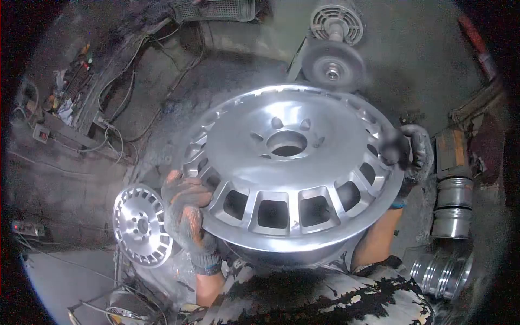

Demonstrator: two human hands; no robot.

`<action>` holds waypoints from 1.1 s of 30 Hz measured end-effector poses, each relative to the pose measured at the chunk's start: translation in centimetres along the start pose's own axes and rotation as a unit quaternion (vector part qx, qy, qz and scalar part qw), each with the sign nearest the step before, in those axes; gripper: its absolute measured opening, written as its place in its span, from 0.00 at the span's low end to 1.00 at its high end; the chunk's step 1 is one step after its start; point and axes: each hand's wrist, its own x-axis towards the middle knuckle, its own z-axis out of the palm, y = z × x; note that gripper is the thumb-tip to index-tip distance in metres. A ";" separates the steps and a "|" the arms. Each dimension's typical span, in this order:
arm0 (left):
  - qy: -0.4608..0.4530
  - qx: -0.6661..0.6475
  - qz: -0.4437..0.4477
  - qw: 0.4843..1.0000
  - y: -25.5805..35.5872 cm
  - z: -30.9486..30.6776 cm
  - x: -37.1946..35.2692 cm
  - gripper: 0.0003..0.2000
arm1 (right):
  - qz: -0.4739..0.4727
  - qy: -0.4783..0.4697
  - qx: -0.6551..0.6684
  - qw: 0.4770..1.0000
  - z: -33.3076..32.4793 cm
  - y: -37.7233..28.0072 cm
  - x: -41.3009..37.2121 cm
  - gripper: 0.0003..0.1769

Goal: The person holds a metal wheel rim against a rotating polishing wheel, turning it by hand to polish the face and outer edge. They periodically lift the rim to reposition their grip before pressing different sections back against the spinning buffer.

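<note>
A large silver alloy wheel [287,168] fills the middle of the head view, its face tilted up, with a round centre bore and windows around the edge. My left hand [189,211], in a dirty grey glove, grips its left edge with fingers curled over the rim. At the far right edge my right hand [396,149], in a dark glove, holds the wheel from the side; part of that hand is blurred. Just beyond the wheel's far edge stands a round buffing wheel [332,65] on a shaft, with blurred outlines.
A motor housing [337,24] sits behind the buffing wheel. A second alloy wheel [143,225] leans at left. Metal rims [454,208] are stacked at right, with another shiny rim [443,271] below. Cables [132,70] and a switch box [41,133] line the left side.
</note>
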 end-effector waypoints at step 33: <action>0.019 -0.107 -0.017 0.994 -7.2 0.1 2.3 0.23 | -0.165 -0.057 -0.162 0.971 0.7 3.0 2.7 0.17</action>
